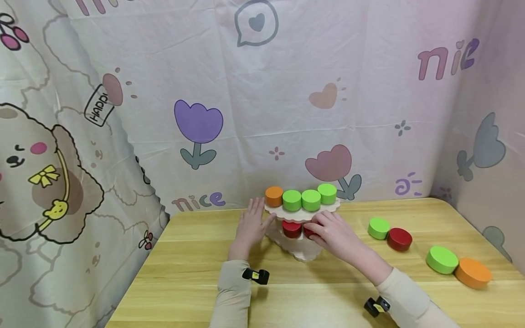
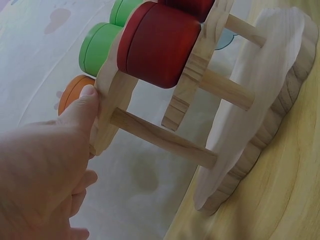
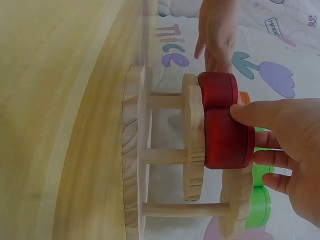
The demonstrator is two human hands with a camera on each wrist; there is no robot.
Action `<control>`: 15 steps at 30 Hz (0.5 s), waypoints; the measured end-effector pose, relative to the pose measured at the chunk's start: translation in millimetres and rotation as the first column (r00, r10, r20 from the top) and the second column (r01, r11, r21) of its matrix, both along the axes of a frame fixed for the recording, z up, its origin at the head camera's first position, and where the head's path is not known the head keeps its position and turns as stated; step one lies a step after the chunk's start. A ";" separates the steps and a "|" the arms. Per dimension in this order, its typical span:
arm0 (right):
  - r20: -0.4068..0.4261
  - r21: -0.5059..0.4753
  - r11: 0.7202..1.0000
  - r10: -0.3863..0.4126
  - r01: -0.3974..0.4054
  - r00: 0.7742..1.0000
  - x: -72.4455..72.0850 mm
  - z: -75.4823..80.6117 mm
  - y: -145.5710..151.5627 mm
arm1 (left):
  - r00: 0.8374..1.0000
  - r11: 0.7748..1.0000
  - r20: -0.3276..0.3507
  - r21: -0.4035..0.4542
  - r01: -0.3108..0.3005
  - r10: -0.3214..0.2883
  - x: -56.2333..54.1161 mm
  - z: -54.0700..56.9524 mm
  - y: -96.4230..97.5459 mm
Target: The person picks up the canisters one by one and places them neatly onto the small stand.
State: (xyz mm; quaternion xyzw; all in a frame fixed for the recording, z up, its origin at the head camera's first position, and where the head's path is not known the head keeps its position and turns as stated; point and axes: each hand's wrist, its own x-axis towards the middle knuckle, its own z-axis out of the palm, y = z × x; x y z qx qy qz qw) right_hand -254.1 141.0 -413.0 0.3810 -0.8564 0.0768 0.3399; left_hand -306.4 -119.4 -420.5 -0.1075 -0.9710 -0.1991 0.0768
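A pale wooden tiered stand (image 1: 302, 253) with scalloped edges stands on the table. Its upper tier carries an orange round block (image 1: 274, 196) at the left and three green round blocks (image 1: 292, 201) beside it. Two red round blocks (image 1: 291, 229) sit side by side on the lower tier. My right hand (image 1: 338, 234) pinches the right-hand red block (image 3: 227, 140), thumb on its near side and fingers towards the upper tier. My left hand (image 1: 251, 225) touches the upper tier's left end, its thumb (image 2: 82, 107) at the edge by the orange block, fingers fairly straight.
On the table (image 1: 184, 273) to the right lie a green block (image 1: 378, 228) beside a red block (image 1: 399, 239). Nearer the right edge, another green block (image 1: 442, 260) lies against an orange block (image 1: 473, 273). A printed curtain (image 1: 262, 114) hangs behind the table and along its sides.
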 end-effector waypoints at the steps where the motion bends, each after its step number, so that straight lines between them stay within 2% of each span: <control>1: -0.004 0.000 1.000 -0.001 0.001 1.000 -0.5 0.0 -0.3 | 1.000 1.000 -0.002 0.002 -0.001 0.001 0.1 0.0 0.0; 15: -0.033 -0.019 1.000 0.011 -0.012 0.999 -1.4 -3.0 2.0 | 1.000 1.000 -0.012 -0.004 -0.014 0.014 1.9 1.8 -0.2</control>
